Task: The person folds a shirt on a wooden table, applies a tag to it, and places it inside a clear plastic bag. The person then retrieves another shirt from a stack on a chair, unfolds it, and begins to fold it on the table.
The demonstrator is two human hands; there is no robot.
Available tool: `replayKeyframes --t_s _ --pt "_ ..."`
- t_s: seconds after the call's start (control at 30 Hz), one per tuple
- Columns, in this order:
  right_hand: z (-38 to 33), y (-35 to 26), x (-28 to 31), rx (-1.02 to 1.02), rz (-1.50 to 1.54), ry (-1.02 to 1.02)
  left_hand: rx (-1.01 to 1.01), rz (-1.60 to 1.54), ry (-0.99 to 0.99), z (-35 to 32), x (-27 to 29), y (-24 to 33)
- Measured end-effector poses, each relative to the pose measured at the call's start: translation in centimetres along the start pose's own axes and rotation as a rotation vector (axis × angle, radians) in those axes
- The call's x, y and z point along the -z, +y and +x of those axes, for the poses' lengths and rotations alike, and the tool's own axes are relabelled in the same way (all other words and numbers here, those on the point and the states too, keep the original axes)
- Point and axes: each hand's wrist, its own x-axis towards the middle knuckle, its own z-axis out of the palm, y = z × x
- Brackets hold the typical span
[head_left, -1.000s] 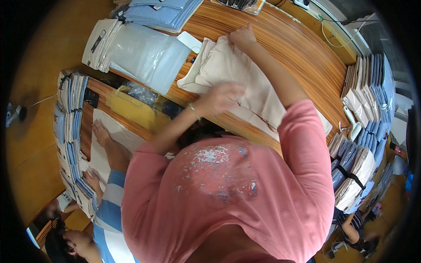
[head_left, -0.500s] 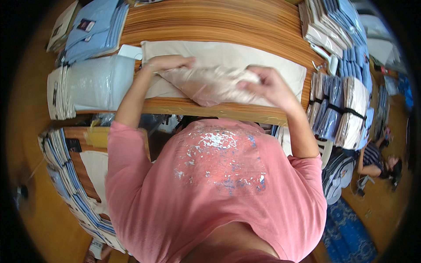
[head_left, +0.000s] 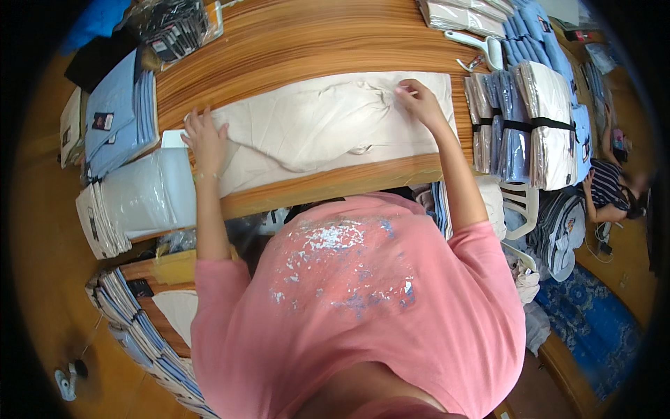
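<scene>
Head view: cream woven cloth (head_left: 300, 122), crumpled, lies lengthwise near the front edge of the wood-grain table (head_left: 307, 42), between both hands. Left hand (head_left: 206, 143) palm down at the cloth's left end, fingers spread, nothing gripped. Right hand (head_left: 421, 105) over the right end, fingers part-curled; can't tell if it pinches fabric. Left of the cloth: clear plastic sleeves (head_left: 157, 188), light-blue folded garment stack (head_left: 115, 119). Right: black-strapped bundle of plastic-wrapped blue and cream garments (head_left: 520, 126), just beside the cloth.
</scene>
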Motion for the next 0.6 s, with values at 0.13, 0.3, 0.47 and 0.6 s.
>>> replayKeyframes --t_s 0.13,0.3,0.47,0.6 --pt "-1.7 4.9 5.0 0.043 -0.54 0.423 -0.233 -0.735 0.05 -2.1 1.7 10.4" --pt "-2.2 3.2 5.2 -0.348 -0.654 0.257 -0.506 -0.672 -0.102 -3.3 0.9 24.7" --pt "-2.1 5.7 8.3 -0.248 0.168 -0.073 -0.496 -0.624 -0.073 -3.5 -1.5 26.5" --pt "-2.1 0.9 7.4 0.009 0.147 -0.332 -0.013 -1.75 -0.562 -3.3 -0.5 24.7"
